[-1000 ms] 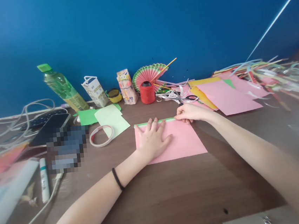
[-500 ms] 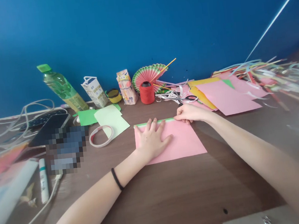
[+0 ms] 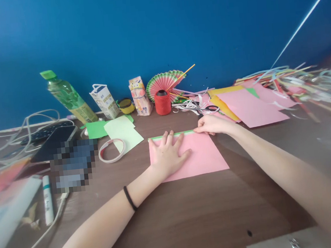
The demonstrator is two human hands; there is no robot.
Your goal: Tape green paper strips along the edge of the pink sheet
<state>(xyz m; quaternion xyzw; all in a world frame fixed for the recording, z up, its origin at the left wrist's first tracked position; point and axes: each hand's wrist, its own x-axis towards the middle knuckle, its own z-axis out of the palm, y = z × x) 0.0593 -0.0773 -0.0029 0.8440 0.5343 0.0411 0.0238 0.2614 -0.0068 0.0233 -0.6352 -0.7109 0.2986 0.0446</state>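
A sheet of pink paper (image 3: 203, 155) lies on the table in front of me. Along its far edge runs a narrow green paper strip (image 3: 186, 132). My left hand (image 3: 168, 155) rests flat on the pink sheet with fingers spread, its fingertips reaching the strip. At the sheet's far right corner, my right hand (image 3: 211, 124) has its fingers curled together on the end of the strip. The undersides of those fingers are hidden.
Behind stand a red thread spool (image 3: 162, 103), a folded paper fan (image 3: 164, 83), a carton (image 3: 104, 100) and a green bottle (image 3: 69, 96). Scissors (image 3: 211, 108) lie beyond my right hand, near pink sheets (image 3: 248, 108). Left are a tape roll (image 3: 101, 155), light green paper (image 3: 125, 131) and a marker (image 3: 48, 201).
My right hand has shifted very slightly to the right at the end of the green strip. My left hand and the pink sheet have stayed put.
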